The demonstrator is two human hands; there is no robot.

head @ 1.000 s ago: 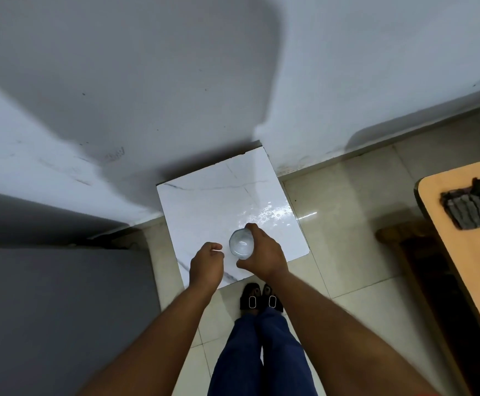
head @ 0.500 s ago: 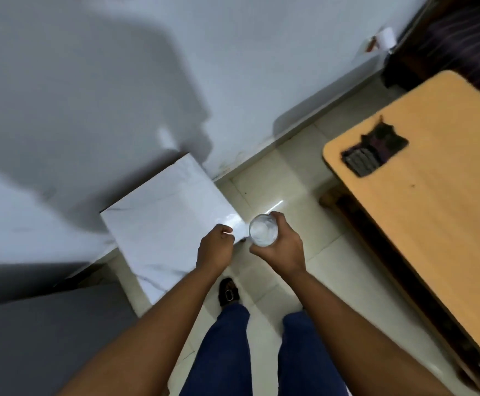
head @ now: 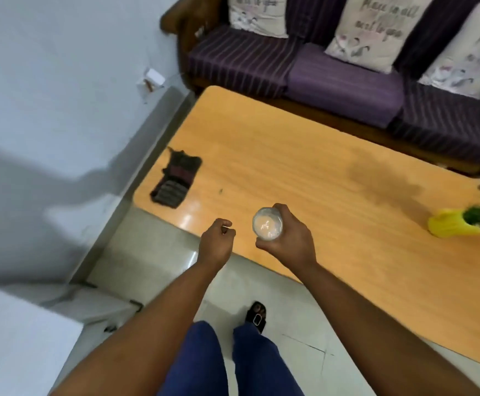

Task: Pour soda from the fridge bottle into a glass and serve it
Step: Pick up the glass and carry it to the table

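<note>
My right hand (head: pixel 290 241) grips a clear glass (head: pixel 267 223) from the side and holds it upright above the near edge of an orange wooden table (head: pixel 318 178). From above, the glass shows a pale liquid inside. My left hand (head: pixel 215 241) hovers just left of the glass with its fingers curled into a loose fist, holding nothing, over the table's near edge. No soda bottle is in view.
A dark folded cloth (head: pixel 175 178) lies at the table's left end. A yellow vase with a plant (head: pixel 453 224) stands at its right. A purple sofa with cushions (head: pixel 333 70) runs behind the table. A white marble-topped stand (head: pixel 18 338) sits at lower left by the wall.
The view has swung right from the white stand to the orange table. My right hand has carried the glass from above the stand to above the table's edge; my left hand stayed beside it.
</note>
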